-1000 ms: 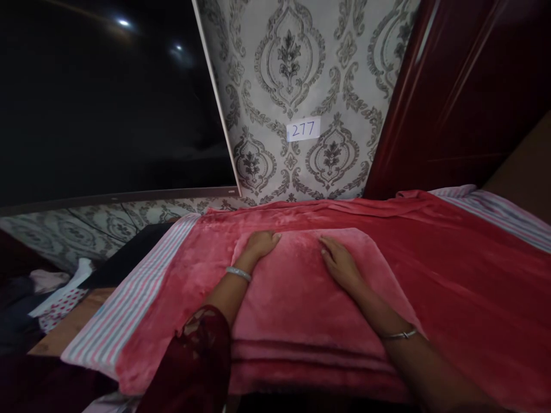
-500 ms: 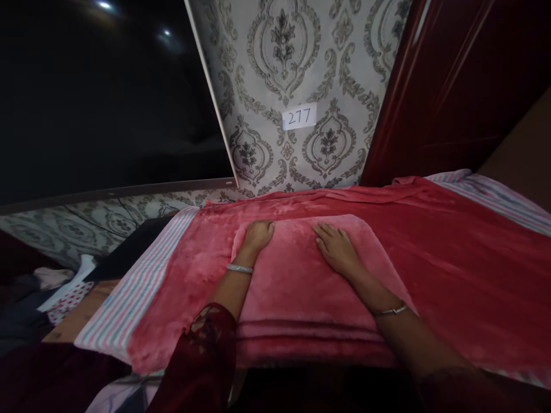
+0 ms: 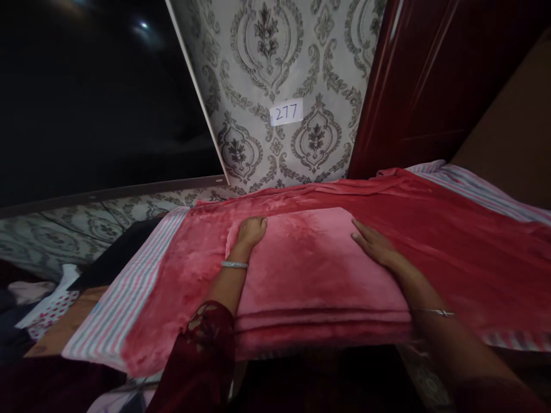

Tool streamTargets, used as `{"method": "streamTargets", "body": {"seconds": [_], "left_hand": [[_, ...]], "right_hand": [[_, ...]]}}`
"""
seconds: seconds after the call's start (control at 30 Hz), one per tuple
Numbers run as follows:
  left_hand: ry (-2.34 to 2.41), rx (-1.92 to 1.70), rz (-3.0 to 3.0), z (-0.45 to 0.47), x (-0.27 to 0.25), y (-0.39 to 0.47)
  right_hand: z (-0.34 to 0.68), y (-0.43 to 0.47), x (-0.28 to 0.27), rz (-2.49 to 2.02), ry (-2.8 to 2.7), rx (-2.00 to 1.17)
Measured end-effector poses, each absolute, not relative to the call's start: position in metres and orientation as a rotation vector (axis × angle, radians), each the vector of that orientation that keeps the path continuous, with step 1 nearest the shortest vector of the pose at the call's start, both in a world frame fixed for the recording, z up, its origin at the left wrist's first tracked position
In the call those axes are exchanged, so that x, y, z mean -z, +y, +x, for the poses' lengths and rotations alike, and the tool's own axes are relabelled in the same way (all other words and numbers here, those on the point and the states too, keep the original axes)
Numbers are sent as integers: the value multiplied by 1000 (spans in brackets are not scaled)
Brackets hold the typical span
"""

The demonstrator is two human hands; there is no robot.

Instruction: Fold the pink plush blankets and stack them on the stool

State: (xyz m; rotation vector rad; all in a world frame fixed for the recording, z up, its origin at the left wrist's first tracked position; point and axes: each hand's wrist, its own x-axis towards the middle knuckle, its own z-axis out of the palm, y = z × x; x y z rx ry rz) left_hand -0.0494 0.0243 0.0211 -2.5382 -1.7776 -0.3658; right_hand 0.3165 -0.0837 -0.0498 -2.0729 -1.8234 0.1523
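One folded blanket (image 3: 297, 258) sat right in front of the person, a neat plush block, soft pink around the edges with a deeper red patch in the middle, and I counted at least three layers stacked along the near side. Two hands were on it: the left hand (image 3: 252, 230) lay on the far left corner, though I honestly couldn't tell if the fingers were pinching anything, and the right hand (image 3: 375, 244) was open along the right edge, thumb apart from the fingers. One bracelet per wrist, btw. The block was lying on one bigger red cover (image 3: 456, 252), fuzzy too, with striped trim (image 3: 138, 292) showing in three places: left, far right and lower right. Off to the left there was a cloth with red dots (image 3: 54, 312) among some dark stuff I couldn't make out. Behind it all, one big black screen (image 3: 99, 103), one white card (image 3: 286, 112) reading 277 on patterned wallpaper (image 3: 318, 74), and one dark red panel (image 3: 430, 69).
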Motion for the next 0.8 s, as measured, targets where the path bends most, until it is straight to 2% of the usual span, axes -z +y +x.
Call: {"method": "streamTargets", "body": {"seconds": [0.1, 0.2, 0.3, 0.4, 0.63, 0.8], "left_hand": [[-1786, 352, -2531, -49, -22, 24], [-1791, 324, -2525, -48, -22, 25], [-1786, 303, -2520, -48, -23, 25], [-1773, 293, -2519, -48, -24, 26], [-1755, 278, -2518, -47, -27, 26], [-1747, 275, -2526, -47, -27, 27]], "right_hand": [[306, -106, 38, -2045, -1742, 35], [264, -134, 27, -1764, -1919, 154], [215, -157, 27, -1537, -2193, 19], [193, -169, 35, -1572, -2219, -38], [254, -183, 56, -1809, -2026, 58], [298, -205, 89, -1842, -1768, 11]]}}
